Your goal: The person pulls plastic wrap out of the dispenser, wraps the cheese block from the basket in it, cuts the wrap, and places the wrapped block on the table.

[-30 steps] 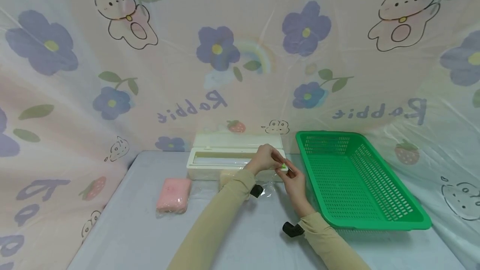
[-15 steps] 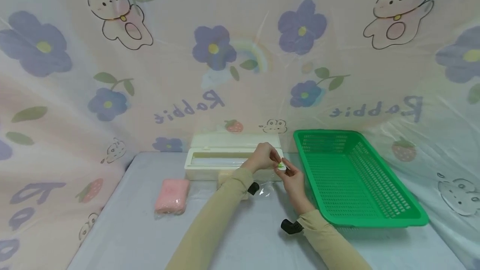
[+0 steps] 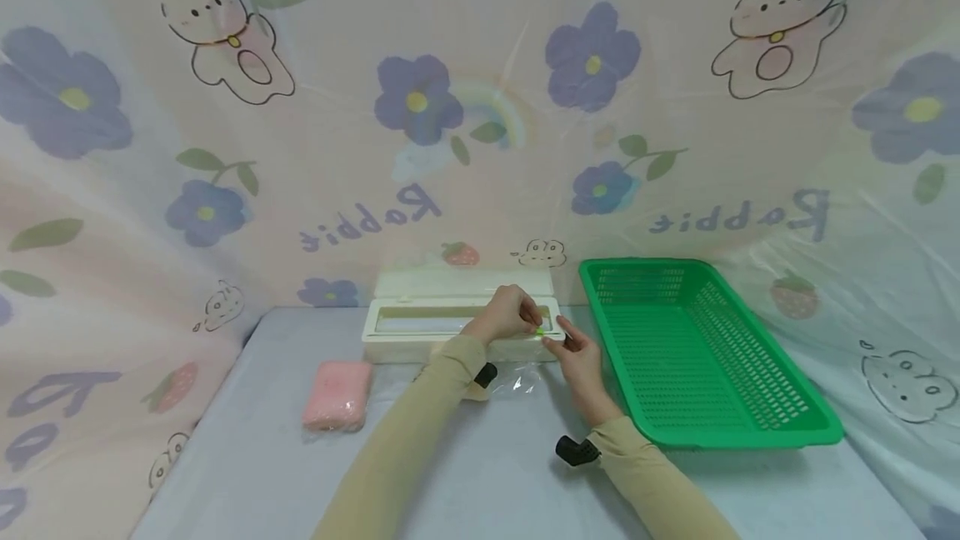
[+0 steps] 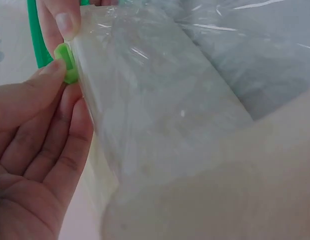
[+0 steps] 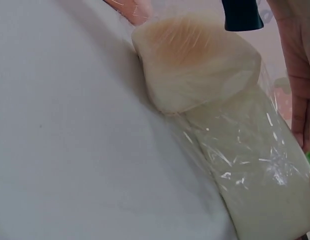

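A cream cling film dispenser [image 3: 442, 351] stands at the back of the table, its lid [image 3: 450, 282] raised and the film roll [image 3: 412, 324] showing inside. Between thumb and finger my left hand [image 3: 507, 312] pinches the green slide cutter [image 4: 66, 62] on the dispenser's edge. My right hand [image 3: 581, 361] holds the dispenser's right end, thumb in front. Clear film [image 4: 140, 65] hangs over the front of the dispenser. In the right wrist view that film lies over a cream block [image 5: 195, 65], which my left forearm mostly hides in the head view.
A pink block [image 3: 337, 395] in clear film lies on the table at the left. On the right, a green plastic basket [image 3: 742, 442] stands close to my right hand. A printed curtain [image 3: 480, 107] hangs behind the table.
My left hand has slid the green cutter a little left along the dispenser's edge, away from its right end. The right hand stays at that end. The head view has shifted slightly.
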### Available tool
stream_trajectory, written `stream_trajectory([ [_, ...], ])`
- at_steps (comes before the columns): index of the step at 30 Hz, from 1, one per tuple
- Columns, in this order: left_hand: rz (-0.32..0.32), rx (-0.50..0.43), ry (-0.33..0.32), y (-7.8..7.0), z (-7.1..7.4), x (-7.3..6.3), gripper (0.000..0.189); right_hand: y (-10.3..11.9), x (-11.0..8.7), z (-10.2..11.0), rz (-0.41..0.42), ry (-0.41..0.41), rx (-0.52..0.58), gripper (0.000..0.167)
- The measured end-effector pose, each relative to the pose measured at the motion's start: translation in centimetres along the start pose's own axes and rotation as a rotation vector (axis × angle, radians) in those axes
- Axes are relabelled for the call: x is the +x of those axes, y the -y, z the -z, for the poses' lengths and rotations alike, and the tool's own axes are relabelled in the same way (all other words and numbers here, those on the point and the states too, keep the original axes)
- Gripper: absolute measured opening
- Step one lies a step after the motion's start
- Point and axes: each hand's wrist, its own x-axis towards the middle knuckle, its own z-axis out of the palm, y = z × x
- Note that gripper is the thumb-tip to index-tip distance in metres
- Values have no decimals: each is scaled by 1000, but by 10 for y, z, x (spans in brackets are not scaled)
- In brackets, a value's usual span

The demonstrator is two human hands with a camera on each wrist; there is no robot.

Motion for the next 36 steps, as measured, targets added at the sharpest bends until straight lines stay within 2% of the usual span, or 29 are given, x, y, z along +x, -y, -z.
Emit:
stream_trajectory([
  [4,2,-55,7,0,-1,-1,11,2,-2,1,-20,-25,-37,55],
  [7,29,-102,11,0,-3,-2,11,3,-2,1,-28,-39,-55,56],
  [14,89,-149,4,4,-3,-6,13,0,-3,-1,-32,-7,-38,59],
  [28,51,-53,1,6,5,-8,12,2,2,-10,-98,-15,-43,59],
  [36,44,-6,3,19,18,-13,10,3,4,-11,-106,-12,-2,60],
])
